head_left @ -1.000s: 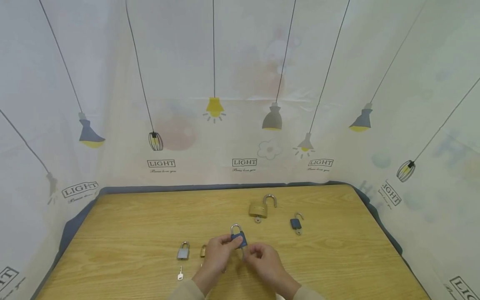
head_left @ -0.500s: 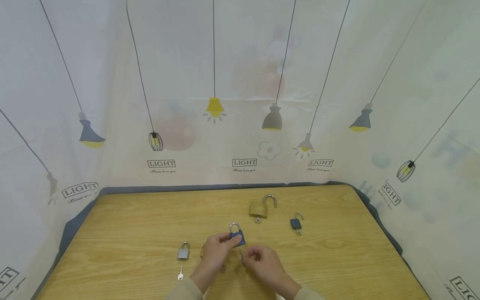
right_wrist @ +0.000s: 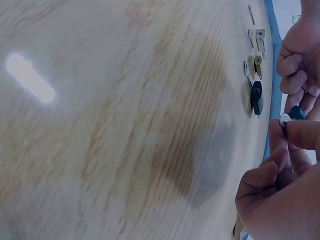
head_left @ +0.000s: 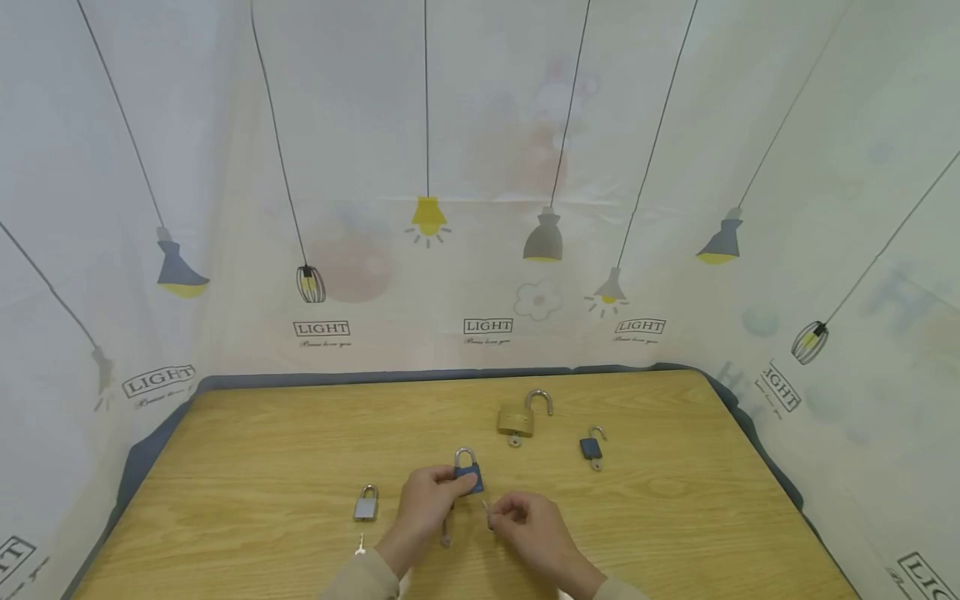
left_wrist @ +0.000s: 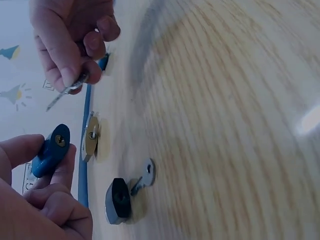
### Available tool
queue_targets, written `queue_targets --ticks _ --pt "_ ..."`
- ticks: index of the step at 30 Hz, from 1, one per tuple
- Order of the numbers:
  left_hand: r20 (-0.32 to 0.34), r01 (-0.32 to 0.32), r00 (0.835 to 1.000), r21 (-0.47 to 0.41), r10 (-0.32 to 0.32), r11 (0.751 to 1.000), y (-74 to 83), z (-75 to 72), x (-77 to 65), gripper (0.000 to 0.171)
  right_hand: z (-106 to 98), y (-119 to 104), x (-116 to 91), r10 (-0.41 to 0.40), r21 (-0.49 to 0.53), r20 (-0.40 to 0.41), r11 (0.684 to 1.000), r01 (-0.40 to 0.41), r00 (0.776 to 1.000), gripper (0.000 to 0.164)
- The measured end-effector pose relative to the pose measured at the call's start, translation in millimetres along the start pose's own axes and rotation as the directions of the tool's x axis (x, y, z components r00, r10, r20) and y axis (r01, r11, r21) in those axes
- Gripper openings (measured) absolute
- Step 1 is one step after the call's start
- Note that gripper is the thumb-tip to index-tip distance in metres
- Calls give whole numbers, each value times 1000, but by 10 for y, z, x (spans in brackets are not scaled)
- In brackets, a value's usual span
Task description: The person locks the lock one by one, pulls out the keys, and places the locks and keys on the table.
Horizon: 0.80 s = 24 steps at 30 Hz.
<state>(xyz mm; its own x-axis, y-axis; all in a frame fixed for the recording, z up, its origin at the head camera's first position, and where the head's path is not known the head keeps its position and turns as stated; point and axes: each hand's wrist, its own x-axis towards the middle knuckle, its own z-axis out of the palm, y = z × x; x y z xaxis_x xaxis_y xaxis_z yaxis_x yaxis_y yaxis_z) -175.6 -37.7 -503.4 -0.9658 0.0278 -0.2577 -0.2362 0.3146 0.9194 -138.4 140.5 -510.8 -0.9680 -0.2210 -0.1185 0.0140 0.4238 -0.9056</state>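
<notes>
My left hand (head_left: pixel 424 507) pinches a blue padlock (head_left: pixel 468 478) between thumb and fingers, its shackle pointing up and closed. In the left wrist view the keyhole on the padlock's underside faces the camera. Just to the right, my right hand (head_left: pixel 534 532) pinches a small silver key (left_wrist: pixel 61 96) by its head. The key's blade points toward the padlock, with a gap between them. A dark padlock (left_wrist: pixel 118 202) and a loose key (left_wrist: pixel 145 178) lie on the table below the left hand; that padlock is hidden in the head view.
Left of the hands lie a silver padlock (head_left: pixel 366 505) and its key (head_left: pixel 361 545). A small brass padlock (right_wrist: pixel 258 62) shows in the right wrist view. Farther back, a large brass padlock (head_left: pixel 516 422) and a small blue one (head_left: pixel 591 448) have open shackles and keys inserted.
One second ago the key was up against the blue padlock's underside; now they are apart. My left hand has shifted slightly left with the padlock, covering the small brass one in the head view.
</notes>
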Motion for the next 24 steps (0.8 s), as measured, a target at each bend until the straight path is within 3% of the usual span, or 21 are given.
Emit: queue_targets --ticks 6,12,16,24 --pt "25 -38 999 86 36 996 -36 -13 51 39 -29 46 -6 -18 -63 -9 998 17 1000 5" --pt "53 -4 999 210 -7 978 -42 14 100 41 -88 34 -41 0 -71 -37 997 -2 999 6" --pt "65 -2 998 245 -15 969 -46 65 132 38 -129 21 -44 14 -66 -89 998 -20 996 8" --pt "42 -16 999 353 1 936 -46 176 147 24 -171 54 -8 61 -66 -130 995 -70 990 8"
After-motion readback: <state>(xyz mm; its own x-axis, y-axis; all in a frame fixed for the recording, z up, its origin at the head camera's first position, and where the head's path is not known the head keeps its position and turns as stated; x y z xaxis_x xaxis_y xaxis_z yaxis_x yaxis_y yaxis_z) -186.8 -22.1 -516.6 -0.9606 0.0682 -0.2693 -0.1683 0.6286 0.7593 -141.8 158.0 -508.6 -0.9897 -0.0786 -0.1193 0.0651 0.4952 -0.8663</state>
